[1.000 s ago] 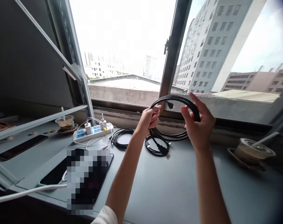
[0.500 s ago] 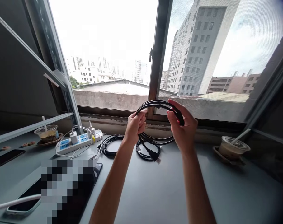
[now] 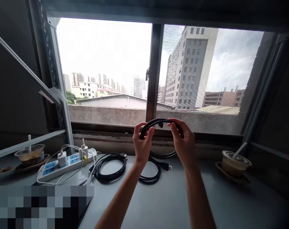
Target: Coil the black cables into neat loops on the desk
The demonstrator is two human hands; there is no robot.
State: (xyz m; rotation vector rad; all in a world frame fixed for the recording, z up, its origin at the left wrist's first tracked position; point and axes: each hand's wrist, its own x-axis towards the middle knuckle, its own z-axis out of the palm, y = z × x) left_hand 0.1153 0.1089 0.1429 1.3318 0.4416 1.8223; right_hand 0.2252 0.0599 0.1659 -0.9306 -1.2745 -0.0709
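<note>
Between my two hands hangs a coiled black cable (image 3: 160, 121), raised above the table in front of the window. My left hand (image 3: 142, 143) grips the left side of the loop, thumb toward me and fingers behind. On the right side, my right hand (image 3: 183, 138) pinches the coil between thumb and fingers. A dark cable plug shows inside the top of the loop. Below and behind my left wrist lies a second black cable coil (image 3: 150, 180), partly covered by the wrist. Left of it rests another black cable coil (image 3: 111, 168).
A white power strip (image 3: 68, 163) with chargers and white cords stands at the left. Lidded drink cups sit on coasters, one cup (image 3: 31, 155) far left and another cup (image 3: 236, 163) at the right. Metal shelf posts (image 3: 67, 121) flank the window.
My left hand has opened from a closed fist into a thumb-and-finger hold on the loop's left side. The view has tilted up. The right hand keeps its hold.
</note>
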